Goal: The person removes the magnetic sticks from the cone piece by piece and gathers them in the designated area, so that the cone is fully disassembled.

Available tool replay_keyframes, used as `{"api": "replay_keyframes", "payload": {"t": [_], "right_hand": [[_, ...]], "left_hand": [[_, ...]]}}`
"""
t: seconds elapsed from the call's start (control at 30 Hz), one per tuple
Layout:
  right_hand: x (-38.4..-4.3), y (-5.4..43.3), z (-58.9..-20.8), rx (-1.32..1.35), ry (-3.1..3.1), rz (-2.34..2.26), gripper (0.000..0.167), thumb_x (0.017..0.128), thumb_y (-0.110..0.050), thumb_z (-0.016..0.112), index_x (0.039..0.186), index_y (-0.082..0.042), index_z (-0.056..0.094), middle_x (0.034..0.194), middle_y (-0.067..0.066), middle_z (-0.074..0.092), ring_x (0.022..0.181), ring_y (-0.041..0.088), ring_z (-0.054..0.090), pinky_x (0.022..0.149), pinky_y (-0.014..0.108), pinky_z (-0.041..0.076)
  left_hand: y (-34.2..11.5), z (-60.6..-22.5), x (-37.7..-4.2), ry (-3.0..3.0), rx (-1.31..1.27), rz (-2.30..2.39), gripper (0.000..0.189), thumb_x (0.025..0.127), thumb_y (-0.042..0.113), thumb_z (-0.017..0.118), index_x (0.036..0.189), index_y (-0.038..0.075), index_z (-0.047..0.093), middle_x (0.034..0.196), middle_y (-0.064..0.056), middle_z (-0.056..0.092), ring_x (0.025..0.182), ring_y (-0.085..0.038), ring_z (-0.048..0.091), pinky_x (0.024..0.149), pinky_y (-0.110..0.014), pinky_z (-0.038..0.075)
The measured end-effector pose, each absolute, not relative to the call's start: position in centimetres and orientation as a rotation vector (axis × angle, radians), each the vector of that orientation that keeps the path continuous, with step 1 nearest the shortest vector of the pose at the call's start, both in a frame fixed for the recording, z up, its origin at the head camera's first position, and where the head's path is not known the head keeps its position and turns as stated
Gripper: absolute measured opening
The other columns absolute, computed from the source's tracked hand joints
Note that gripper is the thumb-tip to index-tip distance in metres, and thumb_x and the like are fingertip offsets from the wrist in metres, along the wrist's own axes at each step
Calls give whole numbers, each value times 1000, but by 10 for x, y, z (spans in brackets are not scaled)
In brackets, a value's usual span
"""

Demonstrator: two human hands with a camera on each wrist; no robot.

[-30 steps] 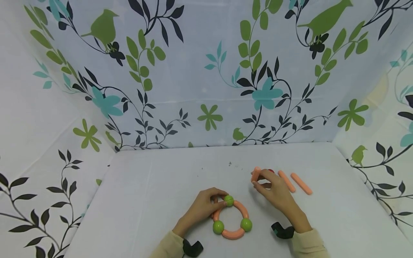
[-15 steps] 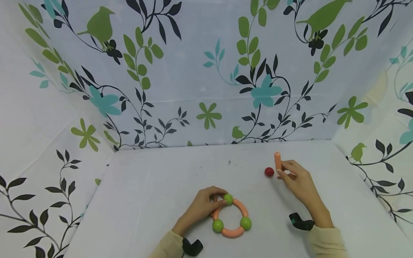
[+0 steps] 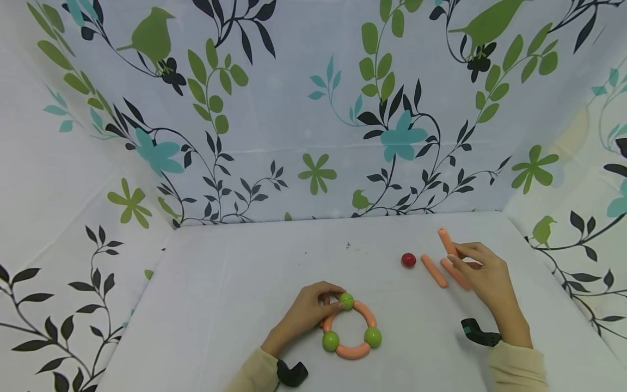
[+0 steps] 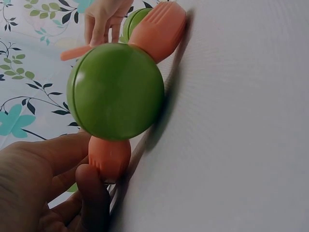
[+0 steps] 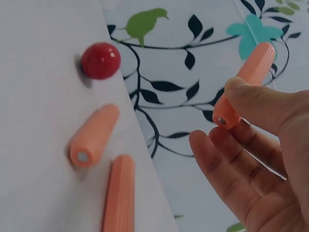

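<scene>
My left hand (image 3: 312, 307) holds the upper left of a ring made of curved orange rods (image 3: 354, 353) and green balls (image 3: 373, 337), lying on the table. In the left wrist view its thumb and fingers pinch an orange rod (image 4: 110, 157) just below a large green ball (image 4: 116, 92). Off to the right, my right hand (image 3: 487, 275) pinches a straight orange stick (image 3: 446, 239) between thumb and fingers, raised and tilted. That stick (image 5: 251, 77) has a small metallic disc in its near end. Its other fingers are loosely bent.
Two more orange sticks lie on the white table (image 3: 254, 261): one (image 3: 433, 270) left of the right hand, another (image 3: 455, 274) partly behind it. A red ball (image 3: 409, 259) sits to their left. Patterned cloth (image 3: 274, 109) encloses the back and sides.
My right hand has moved right with the orange stick, past the red ball, uncovering the sticks on the table. The left hand and the ring have stayed in place.
</scene>
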State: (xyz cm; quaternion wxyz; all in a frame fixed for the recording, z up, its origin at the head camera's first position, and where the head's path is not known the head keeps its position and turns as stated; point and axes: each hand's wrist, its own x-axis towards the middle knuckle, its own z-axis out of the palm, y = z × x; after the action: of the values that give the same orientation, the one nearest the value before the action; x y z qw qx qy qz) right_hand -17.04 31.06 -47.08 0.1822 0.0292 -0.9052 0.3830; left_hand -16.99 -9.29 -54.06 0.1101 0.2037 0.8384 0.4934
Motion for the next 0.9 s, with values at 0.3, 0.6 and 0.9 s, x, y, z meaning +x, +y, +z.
{"api": "replay_keyframes", "payload": {"t": [0.3,0.6,0.9], "right_hand": [[-166,339,-474,-131,-2602,1036,44,98,-31,74,133,-4,66,108,11,70,87,-24,50,74,-4,42],[-161,362,-489,-253,-2679,957,46,101,-32,70,135,-1,66,114,21,71,91,-20,41,70,0,41],[-162,372,-508,-296,-2763,956,49,103,-35,66,135,2,65,122,29,67,105,37,62,64,14,43]], "left_hand": [[-95,-539,-170,2445,590,1453,31,95,28,77,125,21,74,86,4,64,54,1,50,47,-19,47],[-94,-540,-170,2436,572,1457,29,95,30,76,124,24,74,84,5,63,51,0,50,47,-19,46],[-94,-540,-170,2414,562,1482,30,95,32,77,124,24,74,83,5,63,50,-1,49,45,-19,47]]}}
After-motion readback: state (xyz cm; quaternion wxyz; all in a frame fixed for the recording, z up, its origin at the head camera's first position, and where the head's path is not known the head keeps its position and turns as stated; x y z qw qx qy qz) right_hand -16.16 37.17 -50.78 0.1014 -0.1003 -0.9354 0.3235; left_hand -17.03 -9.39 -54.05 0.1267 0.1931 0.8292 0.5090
